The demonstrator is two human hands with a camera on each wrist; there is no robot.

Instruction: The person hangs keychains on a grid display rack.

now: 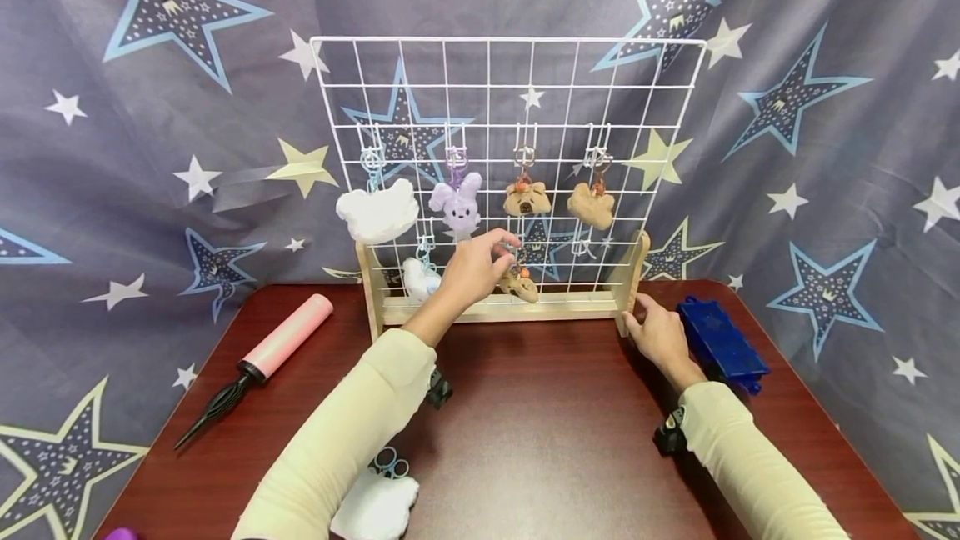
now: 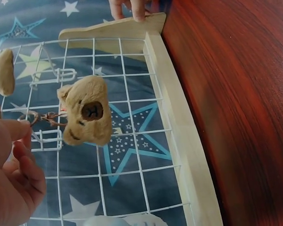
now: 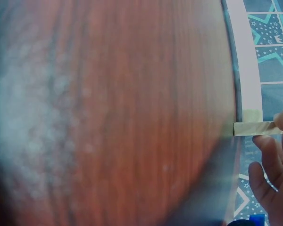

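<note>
My left hand pinches the metal clasp of a brown bear plush keychain in front of the lower row of a white wire grid rack. In the left wrist view the bear dangles from the fingertips beside a wire hook. My right hand grips the wooden side foot of the rack between thumb and fingers. Above hang a white plush, a purple bunny plush, another bear plush and a tan plush. A small white plush hangs lower left.
A pink hand pump lies at the table's left. Right of the rack is a blue plastic case. Near the front, a white fluffy keychain lies partly behind my left sleeve. One lower hook bears nothing.
</note>
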